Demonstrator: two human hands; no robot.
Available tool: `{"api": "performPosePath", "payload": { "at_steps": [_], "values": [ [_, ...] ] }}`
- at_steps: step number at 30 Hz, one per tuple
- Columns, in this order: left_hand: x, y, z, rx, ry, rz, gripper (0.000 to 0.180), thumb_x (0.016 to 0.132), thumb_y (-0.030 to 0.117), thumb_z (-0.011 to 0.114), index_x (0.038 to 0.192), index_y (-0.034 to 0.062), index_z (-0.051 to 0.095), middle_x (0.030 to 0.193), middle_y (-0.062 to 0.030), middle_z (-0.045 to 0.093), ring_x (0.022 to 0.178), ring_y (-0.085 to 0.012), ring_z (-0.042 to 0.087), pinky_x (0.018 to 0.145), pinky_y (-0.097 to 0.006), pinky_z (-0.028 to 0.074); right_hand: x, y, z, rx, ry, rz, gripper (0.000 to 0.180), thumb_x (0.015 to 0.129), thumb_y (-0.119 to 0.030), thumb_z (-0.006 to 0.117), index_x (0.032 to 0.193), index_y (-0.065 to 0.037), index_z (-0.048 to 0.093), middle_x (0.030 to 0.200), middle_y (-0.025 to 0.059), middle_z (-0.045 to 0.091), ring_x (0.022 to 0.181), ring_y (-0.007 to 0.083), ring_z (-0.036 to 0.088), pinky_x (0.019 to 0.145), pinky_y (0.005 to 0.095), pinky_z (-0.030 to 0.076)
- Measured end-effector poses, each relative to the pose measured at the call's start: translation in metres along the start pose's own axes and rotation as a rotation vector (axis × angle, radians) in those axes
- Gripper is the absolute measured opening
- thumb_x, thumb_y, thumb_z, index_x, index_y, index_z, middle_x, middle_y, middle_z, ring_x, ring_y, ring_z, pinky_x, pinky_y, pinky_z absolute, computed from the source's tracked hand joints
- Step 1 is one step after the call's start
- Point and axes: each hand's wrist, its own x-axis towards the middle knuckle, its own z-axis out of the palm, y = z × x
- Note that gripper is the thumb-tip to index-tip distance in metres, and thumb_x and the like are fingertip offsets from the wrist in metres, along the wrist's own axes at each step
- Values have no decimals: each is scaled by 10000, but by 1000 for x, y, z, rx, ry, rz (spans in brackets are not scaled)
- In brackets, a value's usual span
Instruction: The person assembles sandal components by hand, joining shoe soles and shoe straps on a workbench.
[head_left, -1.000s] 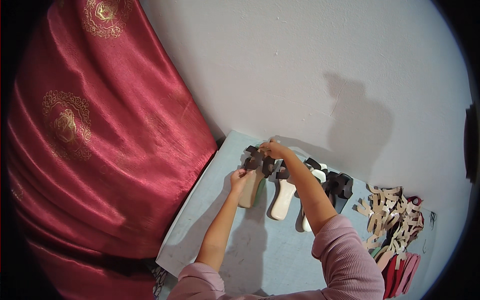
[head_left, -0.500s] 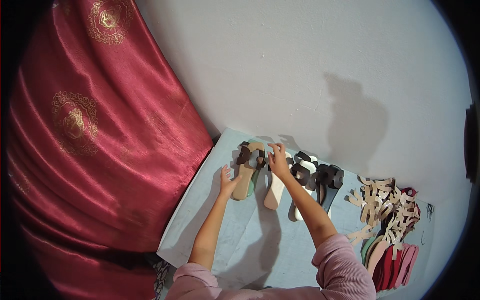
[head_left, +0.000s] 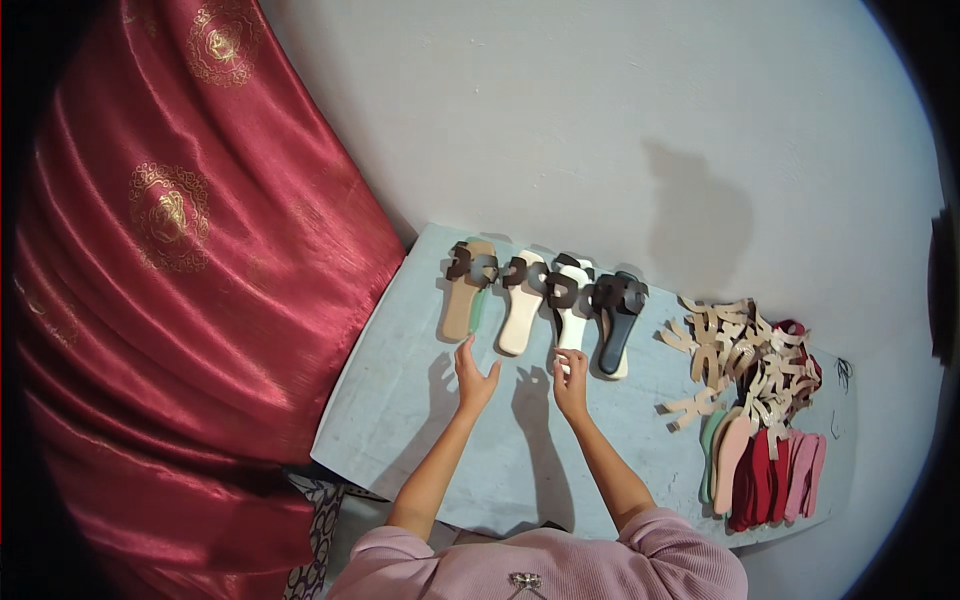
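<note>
Four rows of flat slide sandals with dark straps lie side by side. The leftmost is a tan sandal (head_left: pixel 457 308) partly covering a green sole (head_left: pixel 476 310). Beside it rests a cream sandal (head_left: pixel 521 318). To its right are a white sandal (head_left: pixel 572 327) and a black sandal (head_left: pixel 620 335) with a pale sole under it. My left hand (head_left: pixel 474 380) is open, thumb and fingers apart, just below the tan sandal's heel. My right hand (head_left: pixel 571 385) has its fingers bent together at the heel of the white sandal, which they partly hide.
A pale blue tabletop (head_left: pixel 400 400) runs along a white wall (head_left: pixel 520 120). At its right lie a heap of beige straps (head_left: pixel 735 335) and a row of red soles (head_left: pixel 755 485), pink soles (head_left: pixel 803 475) and green ones. A shiny red curtain (head_left: pixel 230 300) hangs at the left.
My right hand has come down from the top of the cream sandal to the white sandal's heel. My left hand has moved off the tan sandal's side. The view has shifted slightly.
</note>
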Motion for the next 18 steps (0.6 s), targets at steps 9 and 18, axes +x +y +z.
{"api": "performPosePath", "payload": {
  "at_steps": [9, 18],
  "values": [
    [-96, 79, 42, -94, -190, 39, 633, 673, 100, 662, 1211, 12, 338, 1144, -188, 393, 1088, -343, 374, 925, -413, 309, -68, -20, -95, -71, 83, 43, 257, 815, -11, 460, 1057, -84, 507, 1076, 105, 379, 911, 186, 453, 623, 232, 439],
    [-173, 175, 123, -157, -404, 139, 585, 695, 88, 640, 1203, 21, 357, 1151, -173, 390, 1094, -328, 387, 919, -395, 321, -135, -18, -232, -160, 233, 72, 256, 810, -30, 480, 1063, -68, 499, 1079, 112, 377, 952, 200, 444, 708, 277, 448]
  ]
}}
